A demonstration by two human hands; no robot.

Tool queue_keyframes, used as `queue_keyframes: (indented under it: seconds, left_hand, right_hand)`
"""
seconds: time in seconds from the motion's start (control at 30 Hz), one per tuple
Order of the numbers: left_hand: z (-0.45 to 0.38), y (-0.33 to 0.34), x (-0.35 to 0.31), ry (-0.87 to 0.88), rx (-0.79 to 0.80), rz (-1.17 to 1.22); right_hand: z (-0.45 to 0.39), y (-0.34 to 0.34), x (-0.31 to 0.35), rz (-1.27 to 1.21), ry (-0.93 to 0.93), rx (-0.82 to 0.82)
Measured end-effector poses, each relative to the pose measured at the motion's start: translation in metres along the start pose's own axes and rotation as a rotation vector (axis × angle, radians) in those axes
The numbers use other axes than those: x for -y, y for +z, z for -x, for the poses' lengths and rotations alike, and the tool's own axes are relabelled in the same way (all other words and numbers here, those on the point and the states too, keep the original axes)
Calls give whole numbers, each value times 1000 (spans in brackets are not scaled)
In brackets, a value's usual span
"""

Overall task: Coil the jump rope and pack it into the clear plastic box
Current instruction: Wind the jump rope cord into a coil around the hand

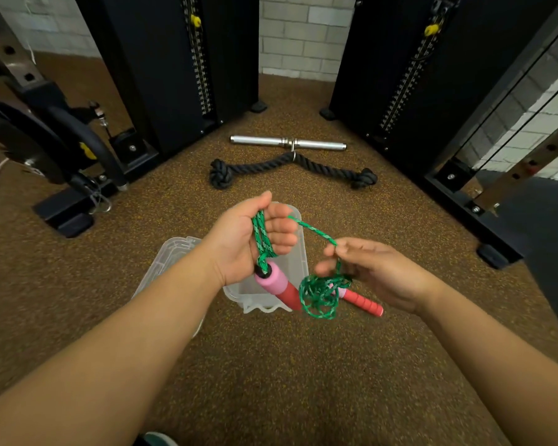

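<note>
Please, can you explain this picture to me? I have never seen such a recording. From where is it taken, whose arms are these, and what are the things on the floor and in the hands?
The camera sits on a person's head and looks forward and down, so the two bare arms are the person's own. No robot is here.

The left hand holds several loops of the green jump rope; one pink and red handle hangs below it. The right hand pinches the rope further along, and a loose tangle hangs beneath. The second handle shows below the right hand.

On the speckled floor stands the clear plastic box, open, with its lid beside it. Farther away lie a metal bar and a thick black rope, between gym machines.
</note>
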State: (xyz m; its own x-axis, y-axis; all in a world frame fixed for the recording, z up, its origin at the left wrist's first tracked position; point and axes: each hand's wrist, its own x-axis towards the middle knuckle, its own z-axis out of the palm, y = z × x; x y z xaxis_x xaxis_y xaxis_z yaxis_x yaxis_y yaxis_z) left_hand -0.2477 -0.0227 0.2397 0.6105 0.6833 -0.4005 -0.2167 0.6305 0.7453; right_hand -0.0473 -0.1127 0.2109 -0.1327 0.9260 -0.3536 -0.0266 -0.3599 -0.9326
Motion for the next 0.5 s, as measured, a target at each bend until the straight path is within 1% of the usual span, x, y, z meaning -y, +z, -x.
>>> queue_keyframes:
  seconds: [0.1,0.2,0.27,0.37,0.4,0.43,0.5]
  left_hand:
    - [1,-5,-7,43,-36,37]
    - [4,-8,-12,67,-55,51]
    - [5,-8,-13,77,-66,45]
    - [7,-9,-14,85,-88,51]
    - [7,-9,-14,86,-93,57]
    - [7,-9,-14,86,-94,57]
    - [8,-9,-14,83,-88,47]
  right_hand:
    - [0,-6,-10,421,72,38]
    - [0,-5,-14,568,137,-19]
    - [1,-3,-11,653,126,-132]
    - [3,-5,-2,915,41,-363]
    - [4,-6,-1,959,-5,-443]
    - [3,-9,-3,929,-46,-499]
    - [2,-16,-10,719,-58,-507]
